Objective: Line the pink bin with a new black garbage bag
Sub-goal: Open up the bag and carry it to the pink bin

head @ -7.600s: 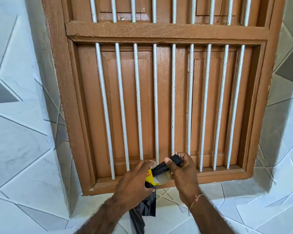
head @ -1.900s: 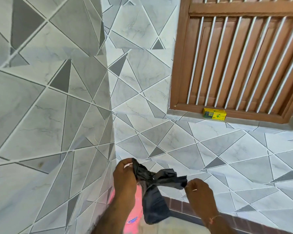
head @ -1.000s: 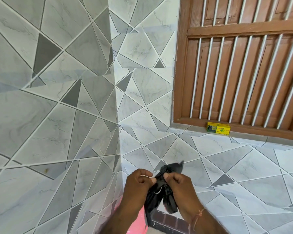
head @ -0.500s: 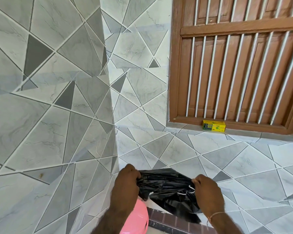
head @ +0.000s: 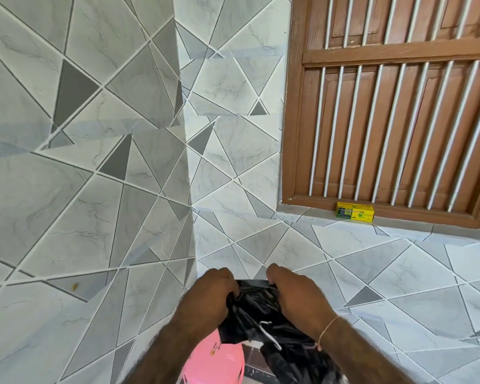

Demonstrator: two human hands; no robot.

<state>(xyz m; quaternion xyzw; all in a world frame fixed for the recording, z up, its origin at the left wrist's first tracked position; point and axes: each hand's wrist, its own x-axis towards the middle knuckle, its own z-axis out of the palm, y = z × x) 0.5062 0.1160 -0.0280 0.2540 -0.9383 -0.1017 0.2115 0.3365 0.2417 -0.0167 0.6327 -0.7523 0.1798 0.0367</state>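
A crumpled black garbage bag with a thin white drawstring hangs between my two hands at the bottom centre. My left hand grips its top edge on the left. My right hand grips the same edge on the right, a thin thread band on that wrist. The two hands are close together and the bag bunches between them. Below and slightly left of the bag, part of the pink bin shows at the bottom edge; its opening is mostly hidden by my left forearm and the bag.
Grey and white tiled walls meet in a corner just beyond my hands. A brown wooden window with white bars fills the upper right. A small yellow box lies on its sill. A dark brick-coloured ledge runs beside the bin.
My hands pulled the bag from the yellow box at the window, carried it to the corner above the bin, spread it apart, and have now drawn closer together.
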